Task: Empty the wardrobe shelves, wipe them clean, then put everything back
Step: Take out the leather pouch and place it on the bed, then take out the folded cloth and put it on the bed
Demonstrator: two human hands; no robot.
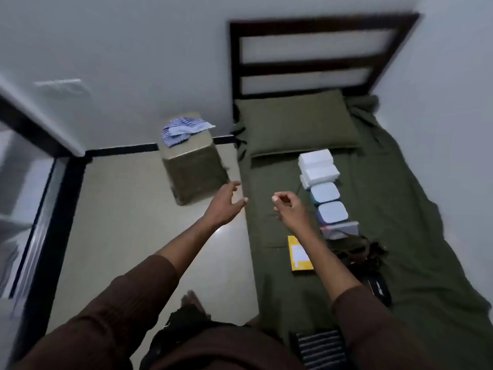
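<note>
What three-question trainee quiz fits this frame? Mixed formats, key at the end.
1. True or false: the left hand grips the blue-and-white checked cloth.
2. Multiple choice: the checked cloth lies on A) the olive-green pillow, B) the olive-drab square stool, C) the yellow flat box.
3. Fill in: the row of white and pale-blue lidded boxes stands on the ____ with the dark green sheet.

Key
1. False: both hands are empty in the air, and the right hand has loosely curled fingers.
2. B: it lies on the stool beside the bed.
3. Bed.
</note>
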